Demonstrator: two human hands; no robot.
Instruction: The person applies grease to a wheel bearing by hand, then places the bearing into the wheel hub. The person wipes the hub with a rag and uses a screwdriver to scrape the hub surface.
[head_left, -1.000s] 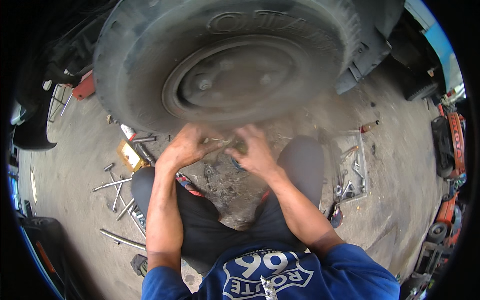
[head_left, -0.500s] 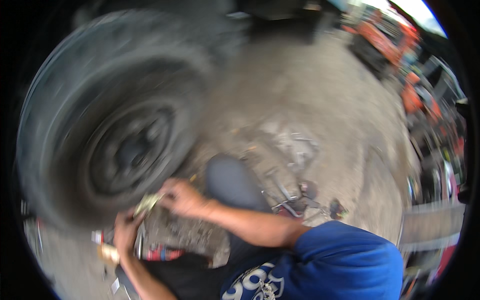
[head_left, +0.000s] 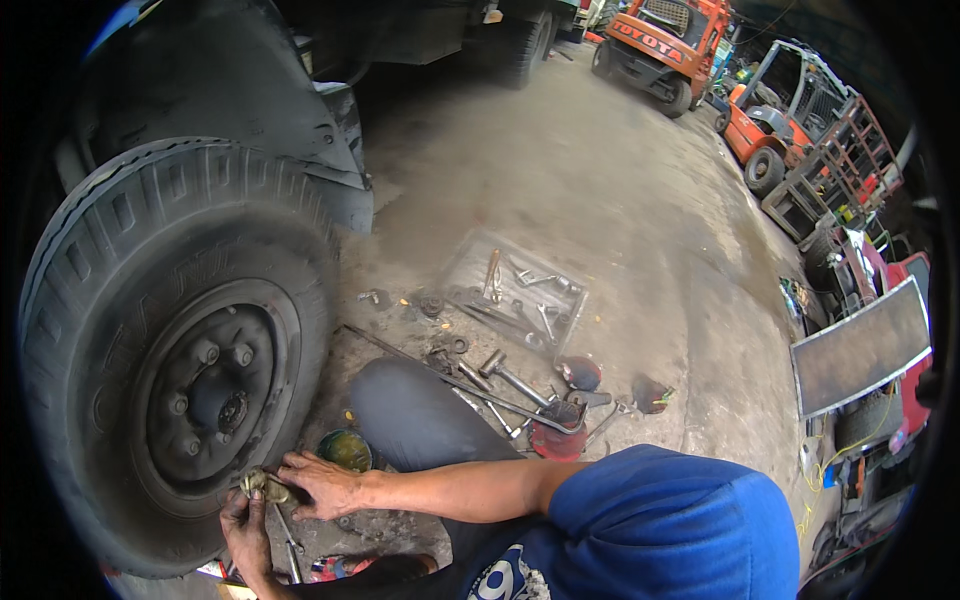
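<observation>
A crumpled, dirty yellowish rag (head_left: 262, 485) is pinched between my two hands, just in front of the lower edge of a large truck wheel (head_left: 80, 420). My left hand (head_left: 247, 532) grips the rag from below with its thumb up against it. My right hand (head_left: 325, 486) reaches in from the right, fingers closed on the rag's other side. A thin metal tool (head_left: 289, 543) shows below the rag, partly hidden by my left hand. The wheel's hub (head_left: 218, 400), ringed by nuts, faces me. Close by my right hand stands a round tin (head_left: 345, 451) with yellowish-green stuff in it.
Wrenches and other tools lie on a flat tray (head_left: 465, 262). Beyond my knee are a T-shaped tool (head_left: 515, 378), a long bar (head_left: 470, 385) and a red container (head_left: 558, 440). Orange forklifts (head_left: 655, 50) stand far right, nearer a framed panel (head_left: 865, 345).
The view has swung and sharpened from blur, so more of the floor and forklifts shows. Both hands still hold the rag, now bunched up more.
</observation>
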